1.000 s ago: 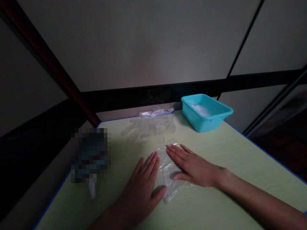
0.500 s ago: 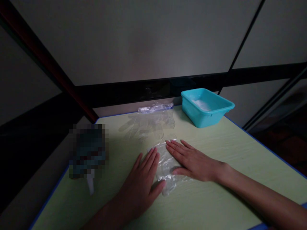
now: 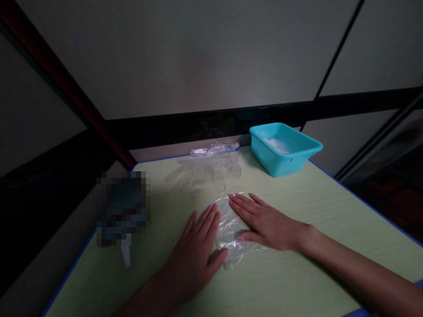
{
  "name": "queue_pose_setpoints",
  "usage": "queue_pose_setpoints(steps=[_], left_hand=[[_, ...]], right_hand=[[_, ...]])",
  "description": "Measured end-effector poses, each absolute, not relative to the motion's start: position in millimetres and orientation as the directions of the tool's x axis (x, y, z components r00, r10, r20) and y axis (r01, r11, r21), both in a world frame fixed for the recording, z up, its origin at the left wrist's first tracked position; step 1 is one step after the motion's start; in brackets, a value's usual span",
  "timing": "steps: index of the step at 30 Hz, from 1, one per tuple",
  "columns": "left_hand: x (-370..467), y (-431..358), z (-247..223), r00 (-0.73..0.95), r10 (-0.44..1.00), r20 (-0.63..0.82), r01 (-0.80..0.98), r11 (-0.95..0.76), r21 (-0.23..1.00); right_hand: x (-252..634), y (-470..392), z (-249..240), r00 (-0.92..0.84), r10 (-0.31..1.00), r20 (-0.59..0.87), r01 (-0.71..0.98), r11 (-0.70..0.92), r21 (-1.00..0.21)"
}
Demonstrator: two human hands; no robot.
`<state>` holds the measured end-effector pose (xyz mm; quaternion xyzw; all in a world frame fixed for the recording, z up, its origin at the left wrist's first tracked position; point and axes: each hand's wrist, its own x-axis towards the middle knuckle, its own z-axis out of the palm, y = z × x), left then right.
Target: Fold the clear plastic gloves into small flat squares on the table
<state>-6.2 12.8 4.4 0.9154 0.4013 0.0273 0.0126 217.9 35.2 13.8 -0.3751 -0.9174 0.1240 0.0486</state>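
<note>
A clear plastic glove [image 3: 228,226] lies spread on the pale green table, its surface creased and shiny. My left hand [image 3: 196,248] rests flat along its left side, fingers stretched out and thumb at the near edge. Across the right side of the glove lies my right hand [image 3: 264,220], palm down with fingers extended. Both hands touch the plastic and hold nothing between their fingers. Beyond them, more clear gloves [image 3: 205,171] are laid out flat toward the table's back edge.
A turquoise basin [image 3: 284,163] with something whitish inside stands at the back right. At the left edge sits a pixelated dark object [image 3: 124,207], with a white strip [image 3: 126,253] below it. The blue-edged table [image 3: 280,281] meets a pale cabinet front [image 3: 205,57].
</note>
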Motion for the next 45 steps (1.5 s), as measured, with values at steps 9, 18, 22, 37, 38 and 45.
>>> queue_pose_setpoints(steps=[9,18,22,37,38,45], left_hand=[[-7.1,12.9,4.6,0.675,0.737,0.042,0.735,-0.676,0.057],[-6.9,12.3,4.9,0.674,0.739,0.016,0.737,-0.674,0.043],[-6.6,11.9,4.9,0.672,0.740,0.017,0.739,-0.672,0.043],[-6.7,13.4,5.5,0.678,0.734,0.030,0.733,-0.679,0.044],[-6.7,13.4,5.4,0.678,0.735,0.031,0.733,-0.678,0.041],[-6.9,11.6,6.4,0.675,0.737,0.039,0.734,-0.676,0.060]], right_hand=[[218.2,35.8,14.2,-0.712,0.701,-0.023,0.682,0.684,-0.261],[218.9,35.1,11.6,-0.708,0.706,0.020,0.675,0.685,-0.274],[219.0,35.1,11.9,-0.710,0.704,0.006,0.677,0.685,-0.271],[218.5,34.7,17.3,-0.710,0.703,-0.028,0.680,0.676,-0.282],[218.4,34.6,17.8,-0.709,0.704,-0.035,0.684,0.675,-0.278],[218.3,34.8,17.5,-0.711,0.703,-0.022,0.677,0.676,-0.292]])
